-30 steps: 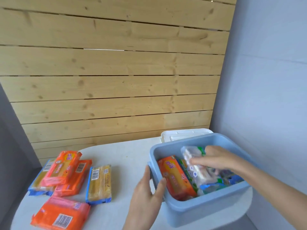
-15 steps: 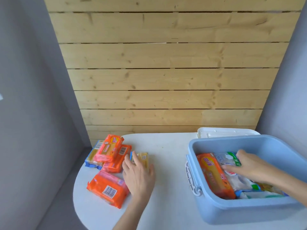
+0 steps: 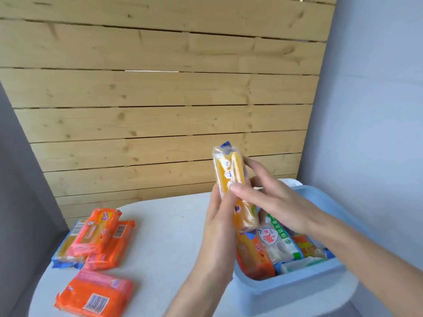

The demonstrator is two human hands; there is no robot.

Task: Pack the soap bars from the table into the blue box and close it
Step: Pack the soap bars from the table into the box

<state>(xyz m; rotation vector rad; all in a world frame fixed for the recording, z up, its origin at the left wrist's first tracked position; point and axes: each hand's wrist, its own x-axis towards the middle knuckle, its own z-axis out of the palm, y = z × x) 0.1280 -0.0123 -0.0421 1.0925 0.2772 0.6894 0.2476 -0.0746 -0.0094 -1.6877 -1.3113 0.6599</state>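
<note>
We grip a yellow soap bar [image 3: 233,188] in both hands' fingers [image 3: 240,191] above the partly filled blue box [image 3: 295,287], while several bars [image 3: 96,239] wait on the tabletop [image 3: 174,236], lid [image 3: 288,181] off

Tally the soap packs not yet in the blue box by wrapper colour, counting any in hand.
Orange packs: 3
Yellow packs: 2, one under the pile, one held between left hand and right hand
Total: 5
</note>
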